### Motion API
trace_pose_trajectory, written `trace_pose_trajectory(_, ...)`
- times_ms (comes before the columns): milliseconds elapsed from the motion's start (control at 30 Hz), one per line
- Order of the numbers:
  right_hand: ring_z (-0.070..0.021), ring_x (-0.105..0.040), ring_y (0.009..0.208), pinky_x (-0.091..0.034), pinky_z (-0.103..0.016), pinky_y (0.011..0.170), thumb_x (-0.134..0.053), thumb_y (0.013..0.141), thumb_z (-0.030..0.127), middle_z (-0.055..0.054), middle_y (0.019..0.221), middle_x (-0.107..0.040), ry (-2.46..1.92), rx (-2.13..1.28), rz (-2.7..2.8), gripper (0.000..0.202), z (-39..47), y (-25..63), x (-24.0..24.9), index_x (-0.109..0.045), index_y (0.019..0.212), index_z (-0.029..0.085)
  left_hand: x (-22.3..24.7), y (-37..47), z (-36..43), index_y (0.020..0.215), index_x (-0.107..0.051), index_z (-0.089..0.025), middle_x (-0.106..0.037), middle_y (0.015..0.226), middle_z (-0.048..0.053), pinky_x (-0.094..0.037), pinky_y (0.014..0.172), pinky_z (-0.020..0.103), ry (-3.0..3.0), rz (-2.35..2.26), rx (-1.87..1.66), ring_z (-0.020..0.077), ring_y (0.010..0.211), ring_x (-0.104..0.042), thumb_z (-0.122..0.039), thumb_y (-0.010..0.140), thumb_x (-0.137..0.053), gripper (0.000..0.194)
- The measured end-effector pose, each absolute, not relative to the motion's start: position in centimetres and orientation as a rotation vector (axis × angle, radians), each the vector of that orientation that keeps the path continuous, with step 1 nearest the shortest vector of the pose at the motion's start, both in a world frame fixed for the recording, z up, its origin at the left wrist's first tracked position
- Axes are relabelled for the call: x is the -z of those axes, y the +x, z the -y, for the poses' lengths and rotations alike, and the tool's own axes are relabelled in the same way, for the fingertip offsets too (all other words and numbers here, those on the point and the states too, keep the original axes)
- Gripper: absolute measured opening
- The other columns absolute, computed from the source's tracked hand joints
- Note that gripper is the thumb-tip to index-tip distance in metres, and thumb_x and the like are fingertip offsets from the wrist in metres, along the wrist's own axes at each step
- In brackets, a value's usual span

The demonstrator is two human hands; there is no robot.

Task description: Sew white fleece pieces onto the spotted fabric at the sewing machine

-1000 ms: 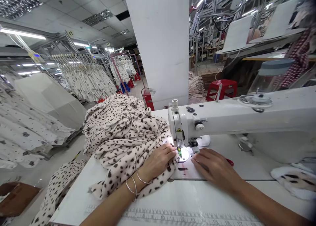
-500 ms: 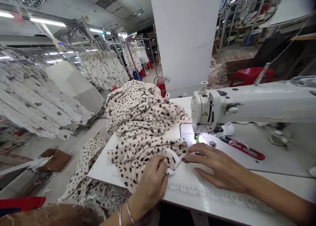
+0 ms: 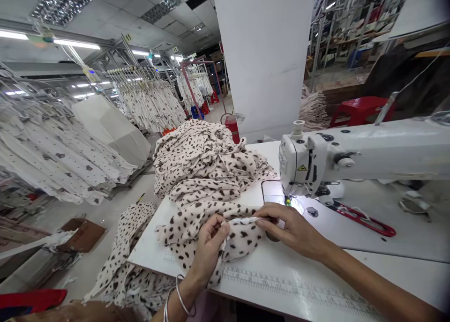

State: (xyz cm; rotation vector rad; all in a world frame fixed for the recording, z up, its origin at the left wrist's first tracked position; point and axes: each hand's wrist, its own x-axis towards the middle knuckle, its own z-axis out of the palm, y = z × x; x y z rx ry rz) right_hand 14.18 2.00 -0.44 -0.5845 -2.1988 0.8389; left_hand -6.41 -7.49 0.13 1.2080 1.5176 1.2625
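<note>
Cream fleece fabric with dark spots (image 3: 242,240) lies at the front of the white sewing table, its near edge folded over. My left hand (image 3: 210,240) pinches that edge between thumb and fingers. A short way to the right, my right hand (image 3: 286,226) grips the same edge, so a strip of it runs between both hands. Just behind my right hand is the lit needle area of a white sewing machine (image 3: 298,165). Part of a dark round object (image 3: 272,236) shows below my right fingers; its kind is unclear.
A large heap of the spotted fabric (image 3: 204,153) covers the table's back left, and more hangs off the left edge. Red thread snips (image 3: 365,219) lie under the machine arm. A printed ruler (image 3: 281,284) runs along the front edge. A white pillar (image 3: 263,59) stands behind.
My right hand has gone from loosely open beside the fabric to gripping its edge. The fabric edge has been turned, its white underside now mostly covered. The view has shifted slightly.
</note>
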Motion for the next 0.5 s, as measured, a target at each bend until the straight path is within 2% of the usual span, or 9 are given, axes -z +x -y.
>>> trace_pose_trajectory(133,-0.0141,-0.064,0.072,-0.053,-0.024,0.061,-0.046,0.099,0.032,-0.004,0.083,-0.066,-0.591,-0.844,2.184,0.023,-2.1,14.4,0.4,-0.066,0.092,0.022,-0.1,-6.1,7.3,0.071,-0.046,-0.019,-0.036,0.065,-0.005,-0.034,0.054,0.020,1.164,-1.490,-1.275,0.0103,0.058,-0.036,-0.057,0.081,-0.062,0.042)
trace_pose_trajectory(233,-0.0136,-0.062,0.071,-0.051,-0.024,0.059,-0.045,0.099,0.029,-0.004,0.083,-0.064,-0.588,-0.811,2.181,0.022,-1.9,14.4,0.5,-0.064,0.092,0.022,-0.6,-5.6,7.5,0.075,-0.049,-0.019,-0.043,0.067,-0.003,-0.038,0.055,0.021,1.226,-1.523,-1.258,0.0109,0.059,-0.041,-0.052,0.084,-0.059,0.036)
trace_pose_trajectory(367,-0.0161,-0.060,0.081,-0.051,-0.028,0.068,-0.046,0.098,0.025,-0.006,0.090,-0.062,-0.528,-0.719,2.180,0.017,-1.2,14.3,0.9,-0.063,0.098,0.021,-1.1,-4.1,7.7,0.096,-0.058,-0.020,-0.062,0.092,0.003,-0.048,0.075,0.027,1.604,-1.707,-1.194,0.0182,0.085,-0.058,-0.032,0.081,-0.066,0.021)
trace_pose_trajectory(433,-0.0179,-0.059,0.087,-0.050,-0.031,0.073,-0.047,0.098,0.023,-0.007,0.093,-0.061,-0.488,-0.669,2.177,0.016,-0.8,14.2,1.2,-0.062,0.100,0.020,-1.2,-3.2,7.6,0.092,-0.061,-0.019,-0.065,0.089,0.003,-0.049,0.076,0.029,1.731,-1.749,-1.193,0.0195,0.085,-0.061,-0.025,0.081,-0.063,0.012)
trace_pose_trajectory(500,-0.0187,-0.058,0.089,-0.049,-0.032,0.075,-0.046,0.098,0.021,-0.007,0.094,-0.060,-0.460,-0.632,2.173,0.015,-0.6,14.2,1.3,-0.061,0.101,0.020,-1.3,-2.5,7.3,0.081,-0.063,-0.018,-0.066,0.080,0.003,-0.048,0.071,0.028,1.759,-1.749,-1.226,0.0185,0.076,-0.061,-0.021,0.082,-0.057,0.007)
